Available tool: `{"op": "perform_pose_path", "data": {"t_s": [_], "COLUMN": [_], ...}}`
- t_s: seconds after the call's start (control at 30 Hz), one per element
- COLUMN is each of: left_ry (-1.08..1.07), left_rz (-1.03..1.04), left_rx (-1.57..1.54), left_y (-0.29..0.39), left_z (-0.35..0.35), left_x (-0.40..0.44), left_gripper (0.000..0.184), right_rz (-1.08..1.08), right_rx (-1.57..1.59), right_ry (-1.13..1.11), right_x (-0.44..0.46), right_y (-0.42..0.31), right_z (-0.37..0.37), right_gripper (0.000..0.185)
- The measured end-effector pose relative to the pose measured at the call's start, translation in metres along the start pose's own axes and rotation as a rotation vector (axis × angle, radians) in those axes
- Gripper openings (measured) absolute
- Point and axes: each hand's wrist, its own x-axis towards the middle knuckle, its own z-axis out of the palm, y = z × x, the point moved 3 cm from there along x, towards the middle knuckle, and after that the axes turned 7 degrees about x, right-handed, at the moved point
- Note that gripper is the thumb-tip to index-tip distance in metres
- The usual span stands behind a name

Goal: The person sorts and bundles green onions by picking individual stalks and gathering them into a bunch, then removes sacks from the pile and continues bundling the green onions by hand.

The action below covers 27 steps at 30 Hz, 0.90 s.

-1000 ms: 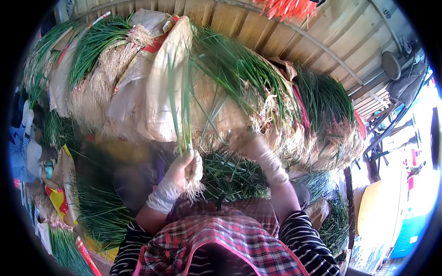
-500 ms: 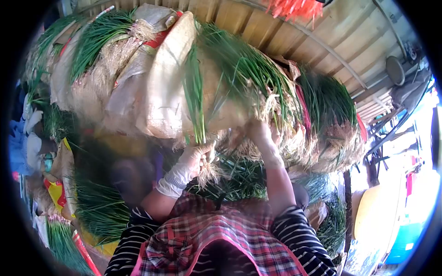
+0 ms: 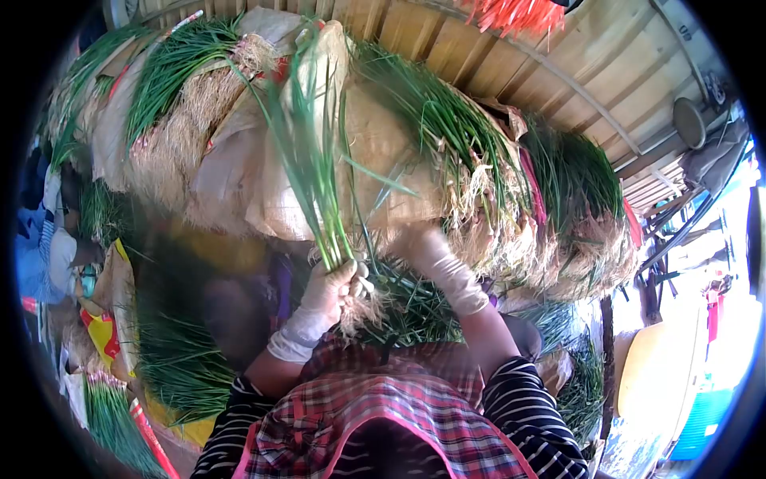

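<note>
My left hand (image 3: 331, 289), in a pale glove, is closed around the lower stems of a small bunch of green onions (image 3: 315, 191). Their leaves point up and away from me, and pale stringy roots (image 3: 363, 311) hang below the fist. To its right is my gloved right hand (image 3: 423, 246), its fingers smeared by motion, so their grip does not show. Loose green blades cross between the two hands. Just beyond the right hand, a pile of green onions (image 3: 455, 120) lies on a tan sack (image 3: 391, 152), roots facing me.
More rooted bundles (image 3: 179, 88) lie along the sacks at far left, and others (image 3: 570, 176) at right. Green leaves (image 3: 175, 343) heap at lower left and between my arms. Another person's blue sleeve (image 3: 36, 255) shows at the left edge. A blue basket (image 3: 702, 423) stands at lower right.
The bunch in my left hand looks fuller, its leaves more spread and leaning left. My right hand has moved from the pile back toward my left hand.
</note>
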Motion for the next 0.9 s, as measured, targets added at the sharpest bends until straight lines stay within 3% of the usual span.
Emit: {"op": "perform_pose_path", "data": {"t_s": [0.03, 0.07, 0.13, 0.17, 0.23, 0.27, 0.3, 0.37, 0.4, 0.47, 0.5, 0.57, 0.67, 0.77, 0.8, 0.87, 0.9], "left_ry": [-0.025, -0.037, -0.065, -0.034, 0.032, 0.028, 0.087, -0.064, -0.108, -0.107, -0.108, -0.094, -0.061, -0.048, -0.041, -0.077, -0.089], "left_rz": [0.015, -0.030, -0.103, -0.146, -0.181, -0.186, -0.190, 0.020, 0.094, 0.128, 0.130, -0.010, -0.133, -0.111, -0.119, -0.074, -0.050], "left_rx": [-0.014, -0.005, -0.020, 0.020, 0.250, 0.249, 0.147, 0.033, 0.027, 0.019, 0.050, 0.020, -0.013, -0.005, -0.048, -0.023, -0.012], "left_y": [0.001, -0.002, -0.007, -0.014, -0.003, -0.001, -0.001, 0.016, 0.024, 0.032, 0.034, 0.025, 0.024, 0.005, 0.007, 0.015, 0.018], "left_z": [0.000, -0.005, -0.008, -0.012, -0.011, -0.015, -0.016, 0.004, 0.006, 0.010, 0.009, 0.001, -0.003, -0.016, -0.009, -0.001, 0.001], "left_x": [0.001, 0.003, 0.009, 0.012, 0.006, 0.006, 0.007, -0.001, -0.002, -0.004, -0.001, 0.005, -0.003, 0.004, 0.001, -0.002, -0.003], "left_gripper": [0.024, 0.024, 0.025, 0.027, 0.028, 0.029, 0.029, 0.028, 0.028, 0.029, 0.028, 0.022, 0.017, 0.016, 0.015, 0.013, 0.013], "right_rz": [0.135, 0.387, 0.672, 0.636, 0.102, -0.035, 0.131, 0.473, 0.241, -0.077, -0.175, -0.051, 0.290, 0.162, 0.177, -0.049, 0.105], "right_rx": [0.159, 0.573, 0.913, 1.142, 1.253, 1.305, 1.303, 1.283, 1.438, 1.369, 2.062, 0.420, 1.021, 1.205, 1.238, 1.075, 0.928], "right_ry": [0.168, 0.277, 0.323, 0.291, 0.504, 0.447, 0.491, 0.601, 0.864, 1.266, 0.720, 0.357, 0.360, 0.701, 0.621, 0.678, 0.477], "right_x": [0.000, -0.005, 0.005, 0.006, 0.002, 0.000, -0.004, -0.015, -0.022, -0.031, -0.025, -0.020, -0.074, -0.056, -0.045, -0.008, 0.003], "right_y": [0.022, 0.052, 0.081, 0.078, 0.064, 0.064, 0.072, 0.094, 0.101, 0.104, 0.098, 0.122, 0.096, 0.085, 0.072, 0.051, 0.028], "right_z": [-0.021, -0.041, -0.049, -0.056, -0.038, -0.037, -0.032, -0.029, -0.042, -0.042, -0.034, 0.035, -0.069, -0.075, -0.081, -0.066, -0.075], "right_gripper": [0.037, 0.035, 0.036, 0.035, 0.028, 0.024, 0.021, 0.014, 0.012, 0.010, 0.016, 0.013, 0.015, 0.017, 0.017, 0.013, 0.010]}}
